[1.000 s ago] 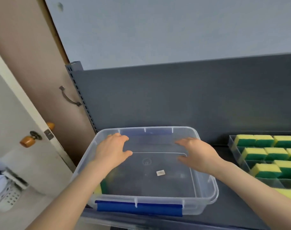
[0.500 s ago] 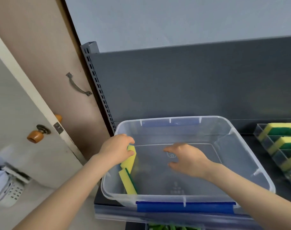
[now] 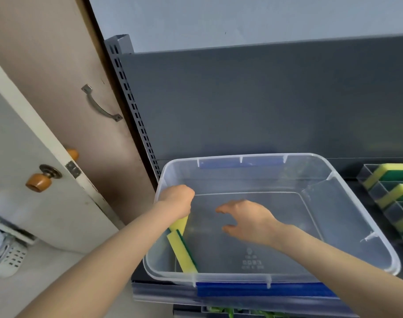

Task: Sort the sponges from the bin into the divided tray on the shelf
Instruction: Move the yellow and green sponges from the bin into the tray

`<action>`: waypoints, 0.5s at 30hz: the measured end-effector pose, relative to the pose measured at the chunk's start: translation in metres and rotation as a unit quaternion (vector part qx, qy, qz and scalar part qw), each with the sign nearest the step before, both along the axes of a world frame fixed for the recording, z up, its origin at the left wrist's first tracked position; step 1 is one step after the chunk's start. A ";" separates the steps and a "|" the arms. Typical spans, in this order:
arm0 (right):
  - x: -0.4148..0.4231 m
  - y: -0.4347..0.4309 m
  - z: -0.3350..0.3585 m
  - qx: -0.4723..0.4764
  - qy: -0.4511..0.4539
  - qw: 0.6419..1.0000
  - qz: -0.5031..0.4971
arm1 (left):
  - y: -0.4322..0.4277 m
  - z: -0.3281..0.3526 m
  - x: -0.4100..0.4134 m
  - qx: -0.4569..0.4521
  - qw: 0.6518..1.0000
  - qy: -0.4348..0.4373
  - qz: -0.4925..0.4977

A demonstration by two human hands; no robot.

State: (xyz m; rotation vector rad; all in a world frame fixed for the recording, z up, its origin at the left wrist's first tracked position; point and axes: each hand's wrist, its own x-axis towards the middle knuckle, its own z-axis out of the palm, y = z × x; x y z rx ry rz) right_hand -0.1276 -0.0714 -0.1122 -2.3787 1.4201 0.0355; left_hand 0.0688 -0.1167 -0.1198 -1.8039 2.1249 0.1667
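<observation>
A clear plastic bin point(image 3: 347, 235) with blue clips stands on the dark shelf. Two yellow-and-green sponges lean against its left inner wall. My left hand point(image 3: 176, 199) is closed around the upper sponge point(image 3: 179, 223). The lower sponge point(image 3: 182, 251) stands on edge just in front of it. My right hand point(image 3: 246, 220) hovers inside the bin over its bare floor, fingers curled apart, holding nothing. At the right edge the divided clear tray point(image 3: 379, 193) holds several yellow-green sponges in its compartments.
The grey shelf back panel point(image 3: 264, 99) rises behind the bin. A slotted upright point(image 3: 136, 111) stands at its left. A brown door with a metal handle point(image 3: 101, 106) and a white door with a wooden knob point(image 3: 38, 181) are further left.
The view shifted left, so the bin and tray slid right. My left hand moved to the bin's left wall and closed on a sponge. My right hand drew toward the bin's middle.
</observation>
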 end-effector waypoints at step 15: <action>0.062 0.008 -0.019 -0.064 0.025 0.940 0.335 | -0.015 -0.012 0.006 -0.079 0.976 0.200 0.034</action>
